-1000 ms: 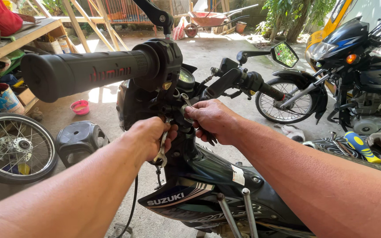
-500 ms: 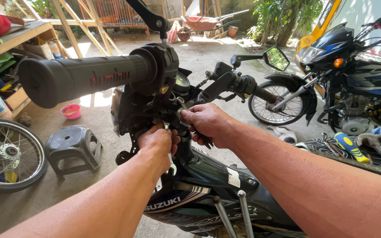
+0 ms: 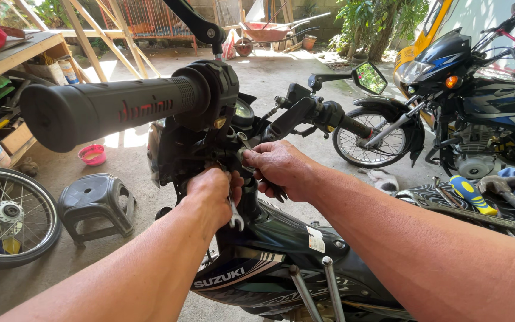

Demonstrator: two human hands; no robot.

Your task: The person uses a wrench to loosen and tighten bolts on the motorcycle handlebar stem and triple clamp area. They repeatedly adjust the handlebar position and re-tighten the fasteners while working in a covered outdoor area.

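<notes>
Nearest to you, both forearms reach in over the dark motorcycle body (image 3: 305,238), and the work sits just under the handlebar. Your left hand (image 3: 213,191) is closed around a wrench (image 3: 234,216), whose open silver end pokes out below your fist. Your right hand (image 3: 278,167) is clamped on a second slim tool (image 3: 244,143) (only its tip shows above your fingers, so its kind is hard to tell). The two hands sit close together, nearly touching, at the steering stem below the left grip (image 3: 108,110).

Judging from this, you are mid-way through working a fastener: both tools look engaged, one likely holding while the other turns. Whether it is coming loose or going tight cannot be told, and the fastener itself is hidden by your hands. The handlebar and its controls are mounted, so whatever comes after this fastener is not yet started.

Farther off, a grey stool (image 3: 96,203) and a spoked wheel (image 3: 7,217) stand on the floor to your left, and a second motorcycle (image 3: 478,101) is parked beyond on the right.
</notes>
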